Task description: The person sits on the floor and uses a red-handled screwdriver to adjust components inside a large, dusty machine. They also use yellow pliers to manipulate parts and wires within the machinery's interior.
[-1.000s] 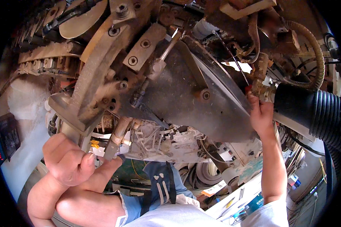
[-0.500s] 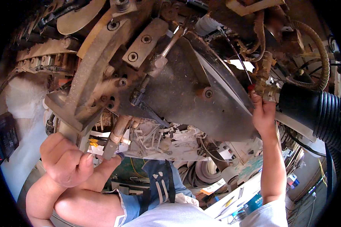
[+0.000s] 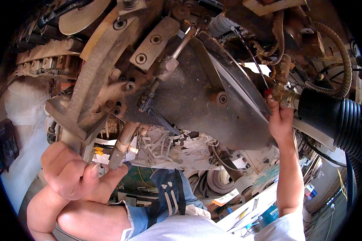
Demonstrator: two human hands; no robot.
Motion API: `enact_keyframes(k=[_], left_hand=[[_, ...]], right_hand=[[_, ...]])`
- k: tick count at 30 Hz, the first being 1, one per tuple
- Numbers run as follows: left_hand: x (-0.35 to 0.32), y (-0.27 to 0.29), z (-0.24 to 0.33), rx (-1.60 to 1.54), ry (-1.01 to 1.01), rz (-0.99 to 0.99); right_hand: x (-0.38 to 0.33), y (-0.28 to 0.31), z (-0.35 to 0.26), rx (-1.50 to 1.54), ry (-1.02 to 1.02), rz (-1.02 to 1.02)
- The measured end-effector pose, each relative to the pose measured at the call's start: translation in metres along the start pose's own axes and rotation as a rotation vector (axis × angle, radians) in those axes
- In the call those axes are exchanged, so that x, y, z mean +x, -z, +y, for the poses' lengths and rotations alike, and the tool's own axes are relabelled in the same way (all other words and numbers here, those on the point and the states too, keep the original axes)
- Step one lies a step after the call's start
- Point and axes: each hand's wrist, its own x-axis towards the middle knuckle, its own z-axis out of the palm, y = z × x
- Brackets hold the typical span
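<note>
- Far left: the left hand [image 3: 70, 172] is curled into a loose fist, thumb pushed up against the lower end of a small grey metal lever [image 3: 117, 154]. It hangs off the bottom left corner of the machine's dusty steel frame [image 3: 92, 100]. The fingers are folded in, so it's more a pinch or press than a full wrap.
- That lever looks like rigid steel, light for its size and coated in dust. I'd guess it's a bit slick, so take it low on the flat end where the thumb already sits.
- Middle: the big dark curved guard plate [image 3: 197, 104] with a bolt in it looks heavy and fixed in place. A threaded rod [image 3: 177, 50] runs up across it. Below the plate sits a tangle of white plastic bits and wires [image 3: 173, 146].
- Right: the right hand [image 3: 280, 120] reaches up with its fingers closed around a brass fitting [image 3: 284, 95], at the right edge of the guard plate. There's a little red part just beside it. How tight the hold is, I can't tell.
- The fitting is small, hard and knurly, so fingertips on its body should do. Brass threads strip, so go easy.
- Far right: a black ribbed hose [image 3: 334, 118] butts up against the fitting. It looks flexible and bulky.
</note>
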Motion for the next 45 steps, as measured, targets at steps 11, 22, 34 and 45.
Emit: enact_keyframes(k=[11, 22, 34, 45], left_hand=[[0.001, -0.001, 0.001, 0.011, 0.006, 0.016], [0.0, -0.003, 0.0, -0.01, 0.008, 0.018], [0.003, -0.001, 0.003, 0.029, 0.008, 0.021], [0.0, -0.002, 0.001, 0.021, 0.015, -0.004]], right_hand=[[0.0, 0.0, -0.013, -0.038, 0.016, 0.038], [0.006, 0.0, 0.002, -0.131, 0.054, 0.013], [0.001, 0.003, -0.014, -0.019, -0.166, -0.041], [0.005, 0.006, -0.01, -0.032, -0.004, -0.074]])
